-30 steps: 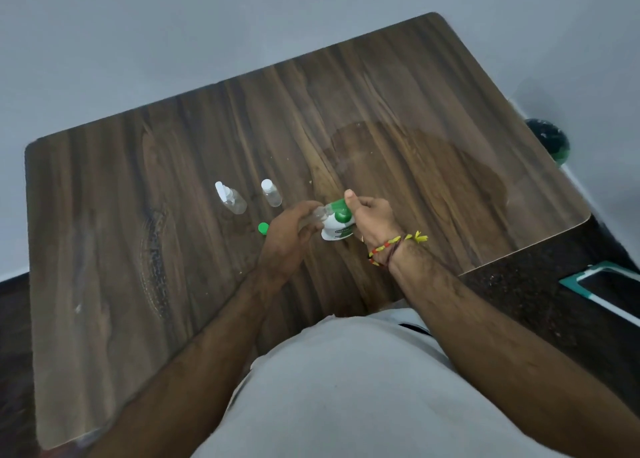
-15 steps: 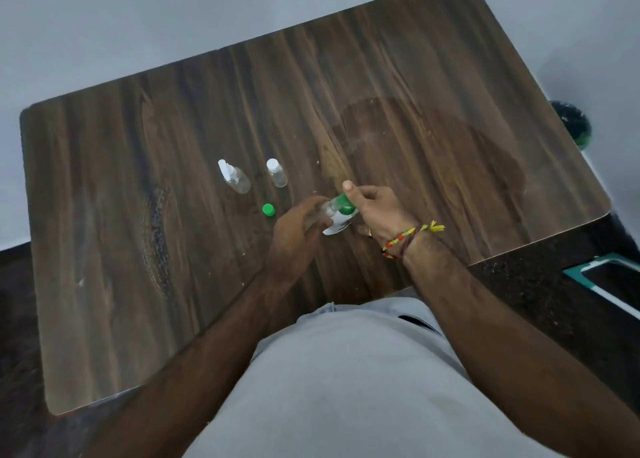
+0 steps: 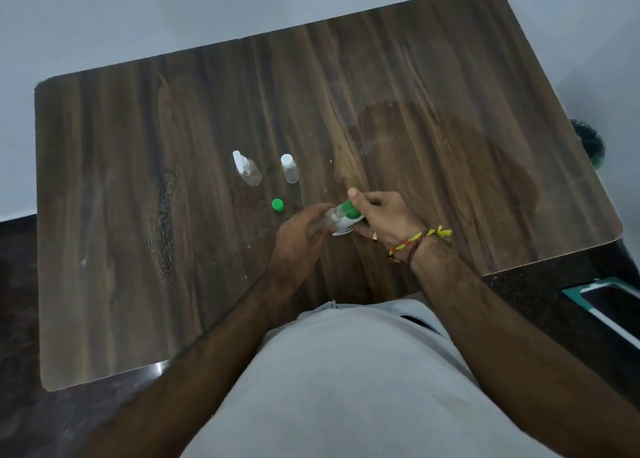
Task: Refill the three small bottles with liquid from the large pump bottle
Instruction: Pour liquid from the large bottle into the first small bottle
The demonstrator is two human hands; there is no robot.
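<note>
My right hand (image 3: 384, 220) grips the large pump bottle (image 3: 348, 220), white-labelled with a green pump head, my thumb resting on top of the pump. My left hand (image 3: 299, 241) holds a small clear bottle (image 3: 323, 220) with its mouth against the pump nozzle; my fingers hide most of it. Two more small bottles stand further back on the wooden table (image 3: 138, 215): a clear spray bottle (image 3: 246, 169) with a white sprayer, and a clear bottle (image 3: 289, 169) with a white cap. A loose green cap (image 3: 277, 205) lies just left of my left hand.
A dark green round object (image 3: 590, 144) sits on the floor past the table's right edge. A teal-and-white framed item (image 3: 609, 301) lies on the dark floor at the right. My grey shirt fills the lower view.
My hands stay together on the two bottles, the pump bottle now tilted lower toward the small one. The view has shifted, so the table sits differently in frame.
</note>
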